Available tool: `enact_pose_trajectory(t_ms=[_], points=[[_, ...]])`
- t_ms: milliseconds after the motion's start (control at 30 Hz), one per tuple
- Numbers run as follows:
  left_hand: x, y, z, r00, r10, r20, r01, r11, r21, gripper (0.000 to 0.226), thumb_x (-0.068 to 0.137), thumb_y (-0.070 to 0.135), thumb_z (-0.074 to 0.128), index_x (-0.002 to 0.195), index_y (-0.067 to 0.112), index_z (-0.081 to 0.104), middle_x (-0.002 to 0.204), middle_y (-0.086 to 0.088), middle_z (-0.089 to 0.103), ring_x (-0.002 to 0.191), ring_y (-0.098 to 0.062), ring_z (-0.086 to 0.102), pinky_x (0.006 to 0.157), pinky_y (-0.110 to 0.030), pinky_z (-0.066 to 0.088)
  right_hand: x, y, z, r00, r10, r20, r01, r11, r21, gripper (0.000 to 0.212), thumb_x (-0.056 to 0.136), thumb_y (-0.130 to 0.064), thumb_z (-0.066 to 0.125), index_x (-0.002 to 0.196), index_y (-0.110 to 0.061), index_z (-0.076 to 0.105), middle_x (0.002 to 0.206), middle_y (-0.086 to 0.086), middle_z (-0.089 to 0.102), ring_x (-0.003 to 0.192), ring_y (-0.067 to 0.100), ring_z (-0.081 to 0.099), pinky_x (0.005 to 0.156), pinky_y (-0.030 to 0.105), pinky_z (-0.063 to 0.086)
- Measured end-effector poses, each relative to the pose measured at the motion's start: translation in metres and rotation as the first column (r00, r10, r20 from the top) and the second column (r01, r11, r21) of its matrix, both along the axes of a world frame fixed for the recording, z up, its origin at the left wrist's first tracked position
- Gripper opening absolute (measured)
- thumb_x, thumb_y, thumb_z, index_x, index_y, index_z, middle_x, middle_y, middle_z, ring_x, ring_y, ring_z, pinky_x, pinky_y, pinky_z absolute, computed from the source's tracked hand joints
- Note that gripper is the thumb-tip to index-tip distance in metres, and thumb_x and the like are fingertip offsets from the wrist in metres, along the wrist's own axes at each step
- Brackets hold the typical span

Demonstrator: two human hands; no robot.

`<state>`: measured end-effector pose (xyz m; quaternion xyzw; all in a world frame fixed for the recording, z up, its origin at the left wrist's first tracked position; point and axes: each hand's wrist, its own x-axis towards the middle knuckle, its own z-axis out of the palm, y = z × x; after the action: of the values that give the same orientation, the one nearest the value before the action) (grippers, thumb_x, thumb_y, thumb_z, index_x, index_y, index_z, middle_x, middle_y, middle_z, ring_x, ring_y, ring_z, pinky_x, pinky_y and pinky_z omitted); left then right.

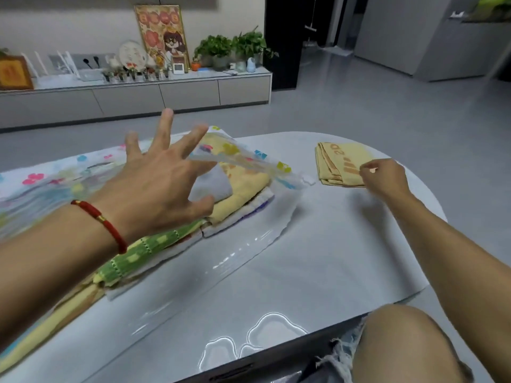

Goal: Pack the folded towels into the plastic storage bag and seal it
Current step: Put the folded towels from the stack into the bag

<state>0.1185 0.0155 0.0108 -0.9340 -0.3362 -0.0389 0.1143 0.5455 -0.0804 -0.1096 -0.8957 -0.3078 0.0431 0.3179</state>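
A clear plastic storage bag [249, 244] printed with coloured flowers lies across the left half of the white table. Inside it sits a stack of folded towels [243, 186]: yellow, grey, green-striped and white. My left hand [163, 178] hovers over the bag's open mouth with fingers spread, and the bag's upper flap [237, 161] rests against the fingertips. A folded yellow towel [341, 163] with orange lettering lies alone at the far right of the table. My right hand [384, 178] pinches that towel's near right edge.
The table's [331, 258] rounded edge runs along the right and the near side, where my bare knee [409, 344] shows. Beyond the table lies grey floor, with a low cabinet [166, 95] carrying plants and pictures against the far wall.
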Motion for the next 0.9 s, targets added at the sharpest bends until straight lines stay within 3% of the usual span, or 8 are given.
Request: enact_pose_trajectory(t_ms=[133, 233, 333, 467, 567, 700, 800, 900], points=[[0.005, 0.003, -0.007, 1.000, -0.018, 0.015, 0.017, 0.998, 0.054, 0.083, 0.076, 0.078, 0.024, 0.141, 0.035, 0.051, 0.167, -0.001, 0.002, 0.151, -0.036, -0.017, 0.108, -0.080, 0.015, 0.039, 0.043, -0.015, 0.996, -0.092, -0.017, 0.089, 0.984, -0.153, 0.037, 0.103, -0.028, 0.046, 0.134, -0.023, 0.066, 0.148, 0.024, 0.048, 0.137, 0.042, 0.043, 0.111, 0.046, 0.038], [0.007, 0.005, -0.012, 0.999, -0.045, 0.006, 0.044, 0.995, 0.093, 0.081, 0.076, 0.078, 0.027, 0.137, 0.033, 0.056, 0.167, -0.003, 0.008, 0.152, -0.037, -0.011, 0.104, -0.082, 0.021, 0.054, 0.060, -0.028, 0.978, -0.198, -0.057, 0.183, 0.963, -0.198, 0.032, 0.101, -0.026, 0.048, 0.123, -0.013, 0.068, 0.137, 0.025, 0.056, 0.130, 0.045, 0.046, 0.105, 0.047, 0.040], [0.009, 0.008, -0.017, 0.998, -0.057, 0.005, 0.056, 0.992, 0.114, 0.077, 0.076, 0.075, 0.033, 0.135, 0.032, 0.058, 0.166, -0.005, 0.014, 0.152, -0.038, -0.006, 0.101, -0.083, 0.024, 0.060, 0.061, -0.037, 0.971, -0.236, -0.043, 0.224, 0.956, -0.191, 0.024, 0.096, -0.021, 0.055, 0.115, -0.015, 0.069, 0.132, 0.022, 0.059, 0.126, 0.045, 0.048, 0.102, 0.047, 0.043], [0.010, 0.007, -0.017, 0.999, -0.036, -0.009, 0.037, 0.993, 0.111, 0.082, 0.075, 0.077, 0.027, 0.138, 0.032, 0.055, 0.167, -0.004, 0.011, 0.152, -0.039, -0.007, 0.102, -0.082, 0.023, 0.062, 0.045, -0.027, 0.980, -0.066, -0.187, 0.040, 0.990, -0.138, 0.023, 0.086, -0.011, 0.069, 0.103, -0.027, 0.067, 0.129, 0.007, 0.062, 0.109, 0.030, 0.057, 0.086, 0.036, 0.049], [0.004, 0.002, -0.013, 1.000, -0.003, -0.013, 0.004, 0.995, 0.101, 0.090, 0.072, 0.083, 0.018, 0.139, 0.034, 0.053, 0.167, -0.001, 0.003, 0.151, -0.038, -0.014, 0.105, -0.082, 0.018, 0.040, 0.012, -0.014, 0.946, 0.061, -0.319, -0.115, 0.981, -0.153, 0.035, 0.080, -0.014, 0.078, 0.110, -0.031, 0.070, 0.111, 0.000, 0.062, 0.089, 0.023, 0.060, 0.070, 0.029, 0.047], [-0.019, -0.002, -0.001, 0.997, 0.056, -0.055, -0.051, 0.996, 0.079, 0.088, 0.073, 0.082, 0.024, 0.144, 0.036, 0.046, 0.168, 0.000, -0.001, 0.150, -0.037, -0.022, 0.105, -0.083, 0.012, -0.008, -0.045, 0.001, 0.771, 0.194, -0.607, -0.258, 0.966, -0.018, 0.043, 0.082, -0.002, 0.071, 0.109, -0.036, 0.076, 0.109, 0.000, 0.069, 0.067, 0.016, 0.067, 0.055, 0.026, 0.052], [-0.046, -0.001, 0.007, 0.990, 0.110, -0.083, -0.105, 0.993, 0.059, 0.082, 0.075, 0.077, 0.039, 0.146, 0.036, 0.043, 0.167, 0.001, 0.001, 0.149, -0.038, -0.022, 0.104, -0.084, 0.009, -0.046, -0.085, 0.018, 0.609, 0.233, -0.758, -0.297, 0.953, 0.055, 0.032, 0.089, 0.001, 0.064, 0.106, -0.023, 0.077, 0.108, 0.008, 0.074, 0.061, 0.016, 0.070, 0.048, 0.024, 0.054], [-0.076, -0.001, 0.013, 0.974, 0.191, -0.125, -0.190, 0.982, 0.019, 0.077, 0.078, 0.073, 0.050, 0.146, 0.037, 0.043, 0.167, 0.002, 0.005, 0.149, -0.041, -0.017, 0.103, -0.085, 0.009, -0.089, -0.119, 0.035, 0.434, 0.265, -0.861, -0.334, 0.935, 0.119, 0.027, 0.092, 0.001, 0.056, 0.105, -0.016, 0.073, 0.093, 0.012, 0.068, 0.061, 0.018, 0.061, 0.047, 0.025, 0.050]])
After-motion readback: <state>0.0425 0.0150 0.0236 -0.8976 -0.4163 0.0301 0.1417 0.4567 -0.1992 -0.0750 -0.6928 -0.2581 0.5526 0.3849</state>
